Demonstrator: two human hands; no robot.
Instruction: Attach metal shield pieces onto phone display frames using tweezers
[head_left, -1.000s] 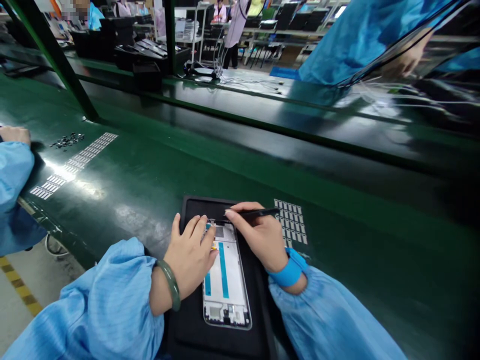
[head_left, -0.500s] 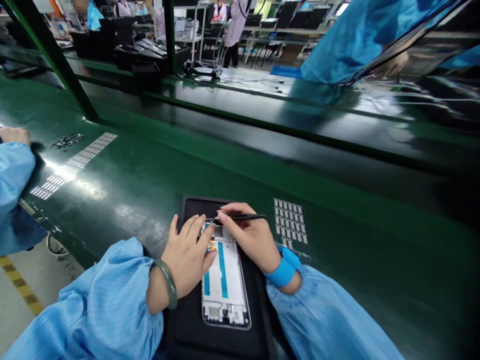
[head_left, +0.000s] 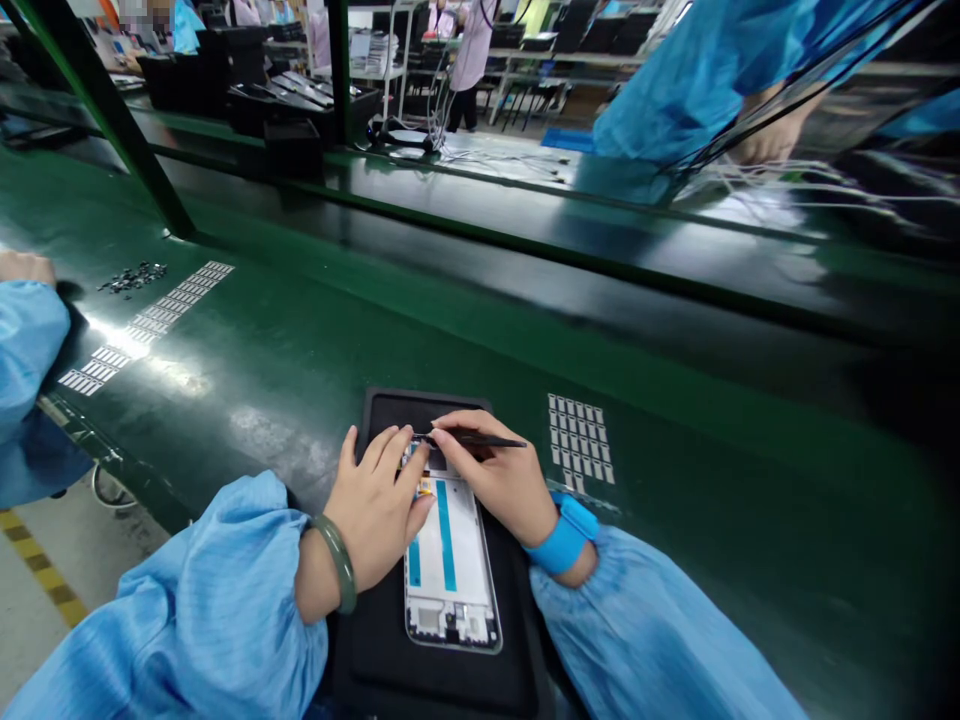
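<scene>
A phone frame [head_left: 466, 540] with blue strips lies in a black tray [head_left: 442, 680]. My left hand [head_left: 379, 500] rests with spread fingers on the frame's upper left part, holding nothing between them. In a pinch grip, my right hand [head_left: 499, 480] holds black tweezers [head_left: 487, 440], whose tip is at the frame's top edge, near my left fingertips. What the tip touches is too small to make out. A blue band circles my right wrist, a green bangle my left.
Small metal pieces [head_left: 580, 440] lie in rows right of the tray. More rows of pieces [head_left: 154, 320] and a pile of small dark parts [head_left: 135, 278] are at the left, near another person's hand [head_left: 26, 268]. A raised ledge [head_left: 465, 250] runs behind; across it a person's sleeve [head_left: 697, 90] reaches in.
My right hand and the tweezers have shifted slightly, and the tweezers' rear end has dipped a little. The person's hand across the ledge has moved left.
</scene>
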